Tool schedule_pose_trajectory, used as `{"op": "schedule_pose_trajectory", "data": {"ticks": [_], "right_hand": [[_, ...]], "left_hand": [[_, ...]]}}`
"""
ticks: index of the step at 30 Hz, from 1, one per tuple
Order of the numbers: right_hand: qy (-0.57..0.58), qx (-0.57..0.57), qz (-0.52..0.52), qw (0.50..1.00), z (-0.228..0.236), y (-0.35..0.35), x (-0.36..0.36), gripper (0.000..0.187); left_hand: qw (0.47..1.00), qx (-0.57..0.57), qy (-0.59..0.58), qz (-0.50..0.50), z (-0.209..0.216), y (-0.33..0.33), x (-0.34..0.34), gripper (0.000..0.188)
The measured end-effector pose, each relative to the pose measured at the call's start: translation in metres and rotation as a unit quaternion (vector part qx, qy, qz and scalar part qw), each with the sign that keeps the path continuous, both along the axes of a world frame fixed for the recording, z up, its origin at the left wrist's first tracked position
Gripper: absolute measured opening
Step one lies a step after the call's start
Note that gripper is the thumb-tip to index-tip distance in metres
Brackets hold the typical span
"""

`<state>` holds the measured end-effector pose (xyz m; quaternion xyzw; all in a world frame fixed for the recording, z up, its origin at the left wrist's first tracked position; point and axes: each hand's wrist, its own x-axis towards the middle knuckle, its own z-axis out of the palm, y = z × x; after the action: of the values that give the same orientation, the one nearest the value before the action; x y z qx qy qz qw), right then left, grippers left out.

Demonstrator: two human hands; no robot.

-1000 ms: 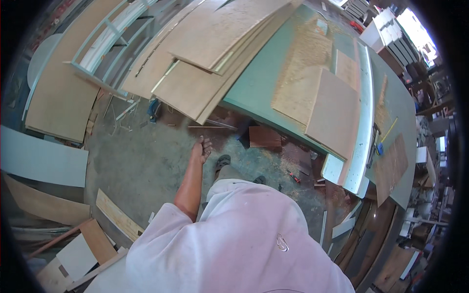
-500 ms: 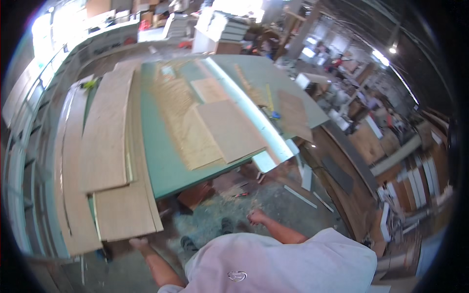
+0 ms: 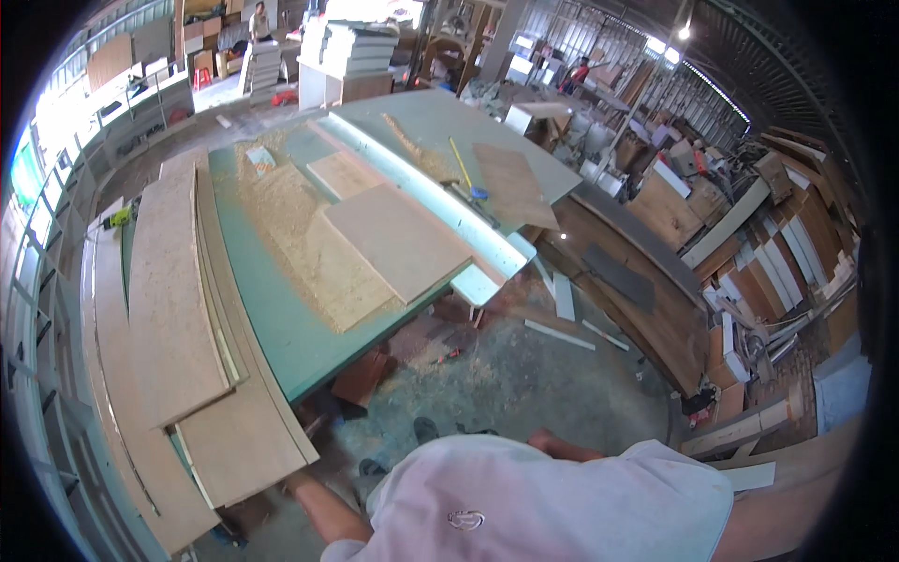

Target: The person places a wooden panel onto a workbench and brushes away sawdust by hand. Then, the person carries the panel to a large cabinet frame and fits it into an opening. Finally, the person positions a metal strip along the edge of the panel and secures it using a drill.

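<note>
Left hand (image 3: 298,483) at the near edge of a wood panel (image 3: 245,448), near left, probably stiff, best held by opposite edges; whether its fingers or the right hand's (image 3: 543,439) are closed cannot be told.

Stacked boards (image 3: 173,290) along L side of table (image 3: 281,342); sawdust (image 3: 270,208) on it, R of boards; panels (image 3: 398,239) R of sawdust; rail (image 3: 426,197) R of panels; tape measure (image 3: 478,193) betw. rail & sheet (image 3: 513,183); offcuts (image 3: 560,335) on floor (image 3: 534,393), R.
</note>
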<state>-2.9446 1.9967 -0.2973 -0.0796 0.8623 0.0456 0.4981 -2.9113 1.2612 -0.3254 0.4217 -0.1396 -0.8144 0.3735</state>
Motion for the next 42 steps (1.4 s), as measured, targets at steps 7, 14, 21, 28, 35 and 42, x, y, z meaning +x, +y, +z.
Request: {"op": "schedule_pose_trajectory", "data": {"ticks": [7,14,21,28,35,42], "right_hand": [[0.066,0.002,0.086,0.994,0.003,-0.041,-0.024,0.03],[0.057,-0.21,-0.393,0.893,0.058,-0.102,-0.097,0.026],[0.093,-0.147,-0.266,0.948,0.085,-0.092,-0.127,0.027],[0.067,-0.215,-0.267,0.937,0.047,-0.076,-0.189,0.023],[0.094,-0.313,-0.211,0.921,0.059,-0.098,-0.283,0.022],[0.351,-0.42,-0.06,0.835,0.133,-0.136,-0.382,0.021]], "left_hand": [[1.0,0.003,-0.021,-0.019,-0.009,0.029,-0.01,0.046],[0.999,-0.007,-0.034,0.013,-0.009,0.035,-0.013,0.044],[0.999,-0.005,-0.044,0.031,0.0,0.05,-0.023,0.042],[0.998,-0.006,-0.049,0.042,0.008,0.065,-0.038,0.04],[0.996,-0.014,-0.062,0.057,0.008,0.081,-0.049,0.038],[0.996,-0.025,-0.087,0.012,0.003,0.114,-0.072,0.036]]}}
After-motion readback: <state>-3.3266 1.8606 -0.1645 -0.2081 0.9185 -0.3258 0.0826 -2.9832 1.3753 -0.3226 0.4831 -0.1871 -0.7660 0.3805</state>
